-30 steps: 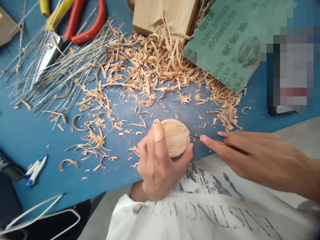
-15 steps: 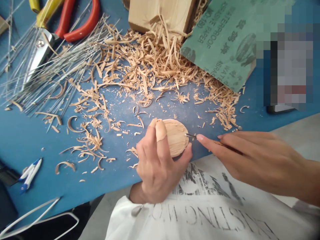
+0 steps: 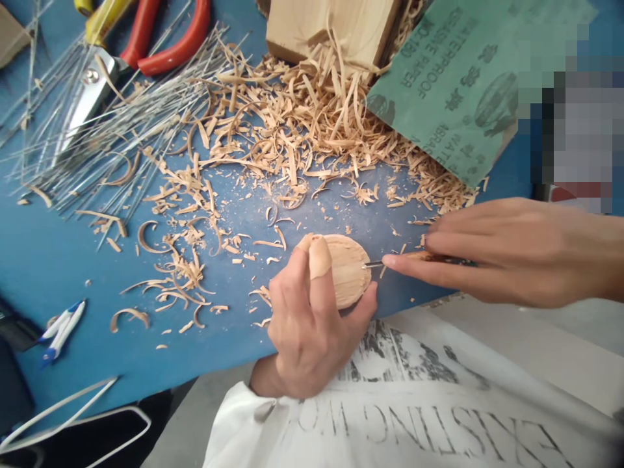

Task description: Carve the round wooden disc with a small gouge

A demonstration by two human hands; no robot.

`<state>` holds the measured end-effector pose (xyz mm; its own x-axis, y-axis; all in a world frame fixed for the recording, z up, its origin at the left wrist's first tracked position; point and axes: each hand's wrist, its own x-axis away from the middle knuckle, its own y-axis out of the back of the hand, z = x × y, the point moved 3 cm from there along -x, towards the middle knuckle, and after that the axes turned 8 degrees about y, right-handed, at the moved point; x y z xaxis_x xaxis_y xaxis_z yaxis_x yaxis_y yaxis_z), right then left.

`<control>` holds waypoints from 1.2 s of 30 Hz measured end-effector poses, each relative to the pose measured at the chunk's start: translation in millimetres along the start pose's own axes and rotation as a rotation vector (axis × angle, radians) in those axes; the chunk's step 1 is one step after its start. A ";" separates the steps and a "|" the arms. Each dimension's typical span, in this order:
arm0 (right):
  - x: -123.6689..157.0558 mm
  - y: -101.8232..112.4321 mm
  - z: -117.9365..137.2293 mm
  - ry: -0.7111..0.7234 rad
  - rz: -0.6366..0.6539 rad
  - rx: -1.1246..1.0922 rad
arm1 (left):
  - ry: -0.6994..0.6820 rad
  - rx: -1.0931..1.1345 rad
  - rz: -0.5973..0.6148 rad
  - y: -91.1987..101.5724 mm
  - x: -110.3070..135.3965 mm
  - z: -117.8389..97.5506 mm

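An oval wooden piece (image 3: 347, 270) with rough gouged marks lies at the table's near edge. My left hand (image 3: 312, 312) grips it from the left, thumb on its near side and fingers over the far left rim; a tan bandage wraps one fingertip. My right hand (image 3: 492, 253) is closed around the wooden handle of a carving gouge (image 3: 374, 264), index finger stretched along it. The gouge's metal tip touches the right part of the oval's face. Curled wood shavings (image 3: 297, 130) lie beyond my hands.
Red-handled scissors (image 3: 90, 78) lie among thin metal wires (image 3: 160, 110) at the far left. A wooden block (image 3: 331, 29) and green abrasive paper (image 3: 443, 91) sit at the back. Blue-and-white pens (image 3: 63, 331) rest at the left on the blue table (image 3: 160, 383).
My right hand has swung away from my body, so the gouge lies flatter, its tip still at the oval's right side. My left hand keeps its hold. The view has shifted slightly.
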<state>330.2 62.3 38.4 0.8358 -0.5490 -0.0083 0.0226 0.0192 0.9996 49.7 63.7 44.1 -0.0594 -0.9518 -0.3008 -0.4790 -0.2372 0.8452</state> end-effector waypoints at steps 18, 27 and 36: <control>-19.1 23.7 14.9 -0.054 -0.147 -0.233 | 0.020 0.007 -0.031 -0.5 4.8 3.2; -25.1 34.1 18.1 -0.067 -0.105 -0.219 | 0.015 0.007 -0.033 -1.3 4.8 3.3; -17.3 25.2 15.9 -0.059 -0.073 -0.284 | 0.011 0.016 -0.028 -1.6 4.2 3.0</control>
<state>307.6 59.0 64.1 0.7933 -0.6049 -0.0699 0.2406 0.2060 0.9485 47.7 60.6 40.1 -0.0363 -0.9470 -0.3191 -0.4941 -0.2606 0.8294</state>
